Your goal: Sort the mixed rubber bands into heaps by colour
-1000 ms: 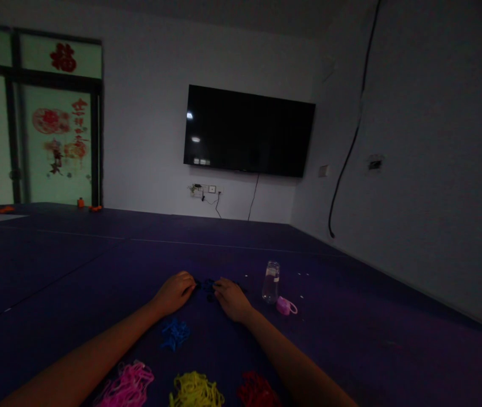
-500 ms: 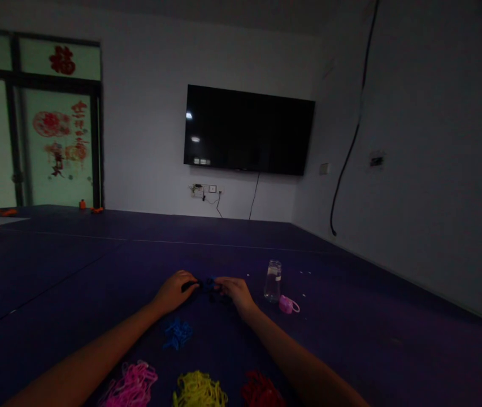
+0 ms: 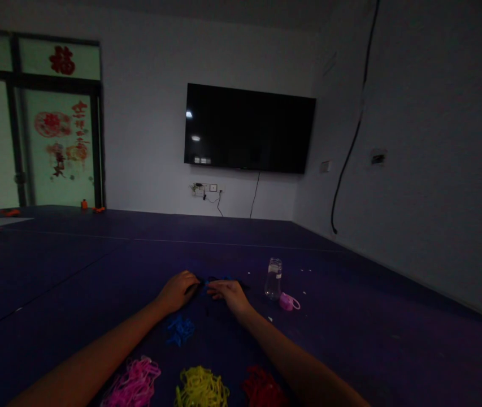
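Note:
My left hand (image 3: 178,290) is closed round something black at the middle of the purple surface (image 3: 109,271). Beside it, my right hand (image 3: 227,292) reaches over a mix of black and blue pieces (image 3: 207,282); its fingers are bent, and whether they grip a piece is too dark to tell. Nearer to me lies a small blue pile (image 3: 180,329). Along the bottom edge are a pink pile (image 3: 134,382), a yellow pile (image 3: 202,387) and a red pile (image 3: 263,387) of loop-like pieces.
Right of my right hand stands a clear bottle (image 3: 273,279), with a pink cap (image 3: 287,301) beside it. Small white scraps lie around them. Orange objects (image 3: 99,210) sit at the far left edge. A black screen (image 3: 249,129) hangs on the far wall.
My right hand has shifted slightly left, closer to my left hand. More blue and black material shows behind it. A white scrap now shows beside my right forearm.

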`<state>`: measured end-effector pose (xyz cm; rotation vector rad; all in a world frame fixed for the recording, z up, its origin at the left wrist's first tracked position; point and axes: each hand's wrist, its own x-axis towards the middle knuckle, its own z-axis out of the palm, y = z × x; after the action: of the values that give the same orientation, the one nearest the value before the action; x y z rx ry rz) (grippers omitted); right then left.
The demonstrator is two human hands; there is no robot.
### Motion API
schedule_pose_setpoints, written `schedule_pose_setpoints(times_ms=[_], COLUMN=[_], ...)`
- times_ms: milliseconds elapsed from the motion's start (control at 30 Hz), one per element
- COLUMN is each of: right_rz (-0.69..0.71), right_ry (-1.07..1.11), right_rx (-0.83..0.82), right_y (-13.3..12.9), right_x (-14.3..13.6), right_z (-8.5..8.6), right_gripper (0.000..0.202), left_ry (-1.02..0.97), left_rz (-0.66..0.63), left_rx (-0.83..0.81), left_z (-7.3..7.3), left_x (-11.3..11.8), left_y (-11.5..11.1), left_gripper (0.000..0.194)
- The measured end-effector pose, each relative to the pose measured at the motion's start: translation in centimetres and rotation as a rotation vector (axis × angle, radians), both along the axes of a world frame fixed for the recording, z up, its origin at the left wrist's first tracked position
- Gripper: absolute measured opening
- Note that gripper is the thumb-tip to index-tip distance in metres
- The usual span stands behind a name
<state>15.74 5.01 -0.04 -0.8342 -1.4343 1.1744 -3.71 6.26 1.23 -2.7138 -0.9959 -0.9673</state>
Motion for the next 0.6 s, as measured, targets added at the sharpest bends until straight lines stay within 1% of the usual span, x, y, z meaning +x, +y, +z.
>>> schedule_pose_setpoints(times_ms=[100, 167, 233, 300, 367, 433, 467, 533, 600], right_rz=[0.049, 0.134, 0.252, 0.358, 0.401, 0.345, 0.278, 0.095, -0.036], right_ry=[-0.065, -0.105, -0.176, -0.217, -0.238, -0.29, -0.34, -0.482, -0.703], right_rx=[0.022, 0.007, -0.015, -0.011, 0.019, 0.076, 0.121, 0.257, 0.426], right_y=[-0.9, -1.9, -3.0, -3.8, -3.8, -3.3, -2.9, -2.2, -1.9], right_x=[-0.3, -0.8, -1.5, -2.1, -2.4, -2.2, -1.9, -1.2, -0.4], right_z=[0.9, 1.6, 2.1, 2.2, 2.0, 1.6, 1.4, 1.1, 1.0], right_gripper=[0.035, 0.032, 0.031, 0.032, 0.035, 0.038, 0.037, 0.03, 0.022], left_ry=[0.015, 0.021, 0.03, 0.033, 0.035, 0.041, 0.043, 0.034, 0.021], left_rz=[-0.003, -0.004, -0.008, 0.004, 0.018, 0.006, -0.006, -0.022, -0.023], left_rx=[0.007, 0.008, 0.004, 0.002, -0.001, -0.011, -0.017, -0.02, -0.019], left_z=[0.0, 0.0, 0.0, -0.1, -0.1, -0.1, -0.1, -0.1, -0.1], left_x=[0.0, -0.1, -0.1, -0.1, -0.1, -0.1, -0.1, -0.1, -0.1], left_y=[0.0, 0.0, 0.1, 0.3, 0.4, 0.5, 0.5, 0.5, 0.4], left_gripper=[0.021, 0.021, 0.022, 0.021, 0.021, 0.021, 0.021, 0.023, 0.022])
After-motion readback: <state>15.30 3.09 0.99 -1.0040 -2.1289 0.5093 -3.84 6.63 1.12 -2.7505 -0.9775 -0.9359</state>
